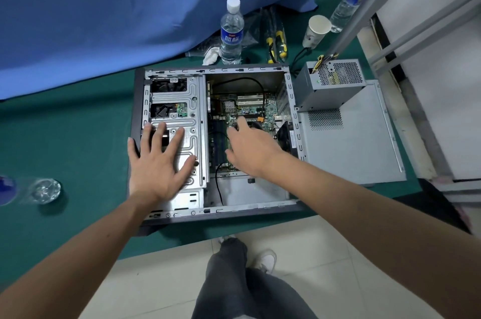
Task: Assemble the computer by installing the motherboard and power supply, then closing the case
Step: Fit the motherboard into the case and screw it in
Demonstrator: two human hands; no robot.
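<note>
Head view: the computer case (216,210) lies on its side on the green-covered bench (65,136), open face up, its long axis running left to right across the view. The left hand (158,160) lies flat on the metal drive cage (182,100) with fingers straight and spread wide, holding nothing; its thumb hangs over the case's dark front edge. Just right of that hand, the right hand (250,147) reaches down into the open bay over the motherboard (250,110), fingers loosely curved and pointing away from the person; whether the fingertips touch the board or pinch anything cannot be told. The motherboard sits flat in the case floor, partly hidden under the right hand, with black cables (242,82) looping above it beyond the fingers.

Right of the right hand, outside the case, the power supply (330,84) rests on the grey side panel (351,141), its mesh face up and its wires pointing away from the person. The side panel lies flat against the case's right edge.

Beyond both hands stand a water bottle (231,32), a paper cup (316,31) and yellow-handled screwdrivers (277,40). Far left of the left hand, a second bottle (31,190) lies on the bench.
</note>
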